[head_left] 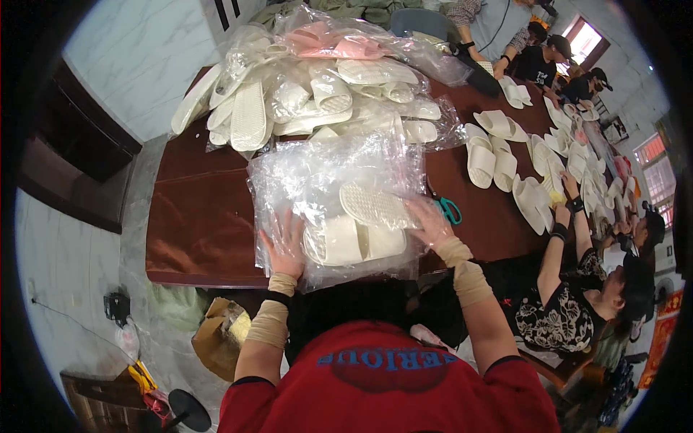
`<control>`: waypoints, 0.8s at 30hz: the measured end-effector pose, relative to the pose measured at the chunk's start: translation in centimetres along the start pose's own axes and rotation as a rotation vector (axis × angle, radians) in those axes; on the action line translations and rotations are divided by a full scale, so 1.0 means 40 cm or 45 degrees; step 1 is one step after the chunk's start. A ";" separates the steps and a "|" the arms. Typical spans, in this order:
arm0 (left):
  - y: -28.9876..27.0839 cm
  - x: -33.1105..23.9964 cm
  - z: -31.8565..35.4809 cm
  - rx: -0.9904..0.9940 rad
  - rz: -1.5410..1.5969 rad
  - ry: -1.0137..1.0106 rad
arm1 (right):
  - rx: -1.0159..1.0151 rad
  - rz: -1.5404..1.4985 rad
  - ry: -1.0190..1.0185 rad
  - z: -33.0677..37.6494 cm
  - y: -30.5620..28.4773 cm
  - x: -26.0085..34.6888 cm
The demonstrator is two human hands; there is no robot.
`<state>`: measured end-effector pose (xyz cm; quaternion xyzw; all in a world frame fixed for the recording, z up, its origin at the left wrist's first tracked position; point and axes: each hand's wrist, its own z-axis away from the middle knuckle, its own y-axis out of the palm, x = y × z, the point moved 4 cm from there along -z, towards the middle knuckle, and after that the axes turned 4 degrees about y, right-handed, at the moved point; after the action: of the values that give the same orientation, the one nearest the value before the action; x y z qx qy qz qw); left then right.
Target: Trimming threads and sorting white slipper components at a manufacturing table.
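A cream slide slipper (339, 242) with a wide strap lies on a stack of clear plastic bags (278, 180) near the table's front edge. Above it a second cream slipper (379, 207) shows its patterned sole, tilted across the first. My right hand (433, 225) grips the right end of that second slipper, fingers curled round it. Spread fingers of my left hand (284, 244) rest on the plastic left of the first slipper. Beige wraps cover both my wrists. How far the slippers sit inside a bag is hard to tell.
Bagged slippers (325, 90) form a heap at the back, with a pink pair (339, 42) on top. Teal-handled scissors (450, 211) lie right of the bags. Loose slippers (491, 155) cover the right side, where a co-worker (570, 296) handles some. An opened cardboard box (216, 335) stands below left.
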<state>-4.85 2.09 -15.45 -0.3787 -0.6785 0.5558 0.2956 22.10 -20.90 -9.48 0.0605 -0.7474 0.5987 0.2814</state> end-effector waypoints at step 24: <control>-0.006 -0.009 -0.023 0.006 -0.050 -0.016 | 0.191 -0.089 0.022 -0.074 -0.007 0.121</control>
<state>-3.95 2.25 -15.00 -0.3609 -0.6864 0.5539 0.3029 19.23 -17.06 -6.48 0.1025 -0.6954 0.6433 0.3033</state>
